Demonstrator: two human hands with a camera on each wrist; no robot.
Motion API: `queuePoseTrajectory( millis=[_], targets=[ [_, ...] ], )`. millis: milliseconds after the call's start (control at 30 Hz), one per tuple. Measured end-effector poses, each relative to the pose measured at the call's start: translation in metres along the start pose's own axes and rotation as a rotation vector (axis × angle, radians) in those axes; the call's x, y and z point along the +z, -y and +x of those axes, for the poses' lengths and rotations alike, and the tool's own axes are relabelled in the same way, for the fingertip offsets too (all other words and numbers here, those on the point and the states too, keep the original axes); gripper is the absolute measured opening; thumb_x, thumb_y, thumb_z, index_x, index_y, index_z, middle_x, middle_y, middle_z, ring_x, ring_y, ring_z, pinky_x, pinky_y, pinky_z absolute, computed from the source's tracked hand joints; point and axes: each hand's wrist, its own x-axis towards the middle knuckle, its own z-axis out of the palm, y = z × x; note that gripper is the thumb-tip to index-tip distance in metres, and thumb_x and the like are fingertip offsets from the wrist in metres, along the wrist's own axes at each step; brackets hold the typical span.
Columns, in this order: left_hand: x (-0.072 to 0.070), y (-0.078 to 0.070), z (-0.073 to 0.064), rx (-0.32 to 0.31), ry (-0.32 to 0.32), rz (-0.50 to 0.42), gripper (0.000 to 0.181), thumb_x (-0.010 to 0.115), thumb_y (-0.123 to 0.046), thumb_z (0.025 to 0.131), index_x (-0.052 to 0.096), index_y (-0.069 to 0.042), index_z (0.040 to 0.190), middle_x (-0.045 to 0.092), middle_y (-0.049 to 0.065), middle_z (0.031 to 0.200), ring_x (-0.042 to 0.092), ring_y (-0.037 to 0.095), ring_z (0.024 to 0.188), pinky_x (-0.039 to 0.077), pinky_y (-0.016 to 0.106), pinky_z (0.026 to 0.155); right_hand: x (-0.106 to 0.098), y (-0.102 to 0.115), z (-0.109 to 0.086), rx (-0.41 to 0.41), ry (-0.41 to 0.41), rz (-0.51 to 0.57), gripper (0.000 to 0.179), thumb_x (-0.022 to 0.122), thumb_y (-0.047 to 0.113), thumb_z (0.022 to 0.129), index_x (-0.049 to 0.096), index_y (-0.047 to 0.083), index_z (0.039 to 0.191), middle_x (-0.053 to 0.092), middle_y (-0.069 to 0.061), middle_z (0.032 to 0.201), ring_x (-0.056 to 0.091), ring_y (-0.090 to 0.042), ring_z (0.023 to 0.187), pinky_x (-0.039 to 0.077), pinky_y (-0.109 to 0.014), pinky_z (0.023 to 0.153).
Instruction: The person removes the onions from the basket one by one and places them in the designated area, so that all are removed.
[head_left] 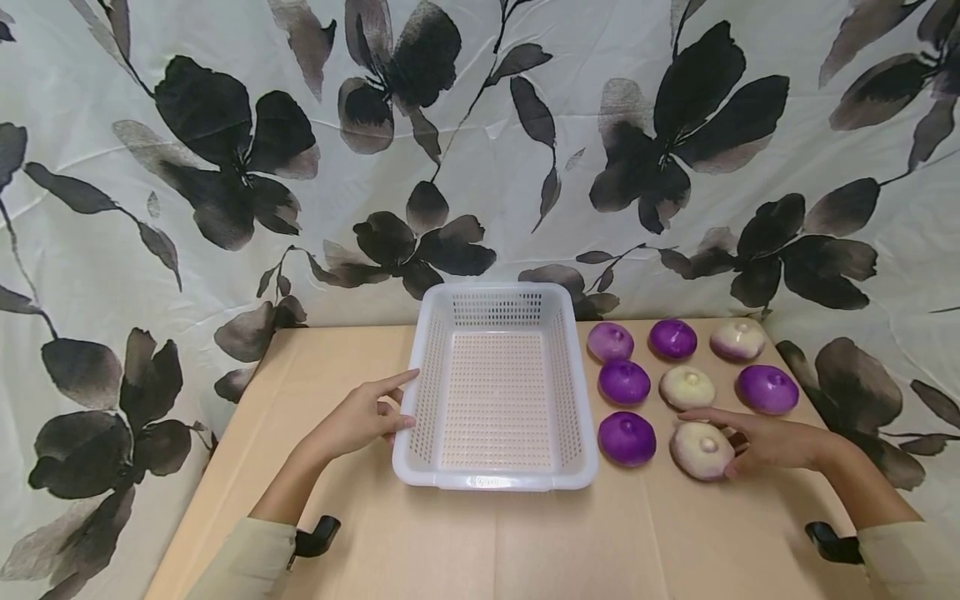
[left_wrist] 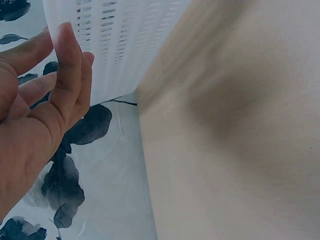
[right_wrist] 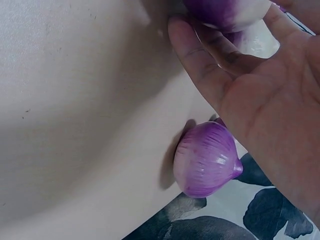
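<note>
A white perforated plastic basket [head_left: 495, 482] stands on the table. My left hand [head_left: 367, 419] holds its left rim, the index finger and thumb at the edge; the left wrist view shows fingers [left_wrist: 67, 75] against the basket's wall [left_wrist: 115, 45]. To the basket's right, my right hand [head_left: 772, 442] grips a pale purple-and-white onion [head_left: 702, 451], fingers curled round its right side. That onion [right_wrist: 227, 12] appears at the top of the right wrist view, partly cut off. Two dark purple onions [head_left: 627, 438] [head_left: 624, 382] sit between it and the basket.
More onions lie behind: a white one [head_left: 687, 387], purple ones [head_left: 767, 389] [head_left: 672, 339] [head_left: 609, 342] and a whitish one [head_left: 738, 340] near the back edge. A floral cloth [head_left: 525, 208] hangs behind the wooden table [head_left: 450, 542].
</note>
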Motion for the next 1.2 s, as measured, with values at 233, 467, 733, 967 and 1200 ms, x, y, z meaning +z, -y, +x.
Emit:
queuePoseTrajectory(
  millis=[233,467,733,967,1200],
  targets=[
    [0.001,0.000,0.000,0.002,0.001,-0.005,0.077,0.075,0.003,0.090,0.037,0.001,0.158,0.058,0.026,0.110,0.067,0.022,0.070,0.064,0.041,0.063,0.000,0.001,-0.001,-0.006,0.007,-0.001,0.082,0.078,0.018,0.088,0.038,0.011,0.159,0.033,-0.029,0.157,0.049,0.004,0.119,0.050,-0.024,0.089],
    [0.001,0.001,0.000,0.009,0.001,0.003,0.077,0.074,0.003,0.091,0.037,0.001,0.158,0.058,0.026,0.110,0.067,0.020,0.070,0.064,0.046,0.064,0.001,0.000,-0.001,0.004,0.013,0.006,0.081,0.077,0.018,0.089,0.038,0.010,0.159,0.036,-0.028,0.156,0.049,0.004,0.119,0.050,-0.023,0.088],
    [0.000,0.002,-0.001,0.016,0.005,0.002,0.076,0.074,0.003,0.091,0.037,0.002,0.158,0.058,0.026,0.110,0.067,0.018,0.068,0.064,0.045,0.063,0.000,-0.001,-0.001,0.008,0.012,0.021,0.083,0.078,0.018,0.089,0.036,0.011,0.160,0.031,-0.030,0.158,0.047,0.007,0.121,0.050,-0.023,0.089],
    [0.001,0.001,0.001,0.016,0.002,0.003,0.076,0.075,0.003,0.090,0.037,0.002,0.157,0.058,0.025,0.109,0.067,0.018,0.069,0.064,0.044,0.063,0.001,-0.003,-0.005,0.014,0.000,0.017,0.081,0.077,0.017,0.089,0.037,0.013,0.160,0.032,-0.029,0.157,0.048,0.007,0.120,0.050,-0.024,0.089],
    [0.005,-0.002,0.002,0.011,-0.015,0.027,0.076,0.075,0.001,0.090,0.039,0.001,0.157,0.058,0.025,0.111,0.065,0.020,0.067,0.063,0.037,0.060,-0.006,0.004,-0.019,0.011,-0.002,0.026,0.076,0.072,0.014,0.095,0.032,0.003,0.158,0.047,-0.032,0.146,0.059,-0.001,0.117,0.055,-0.024,0.091]
  ],
)
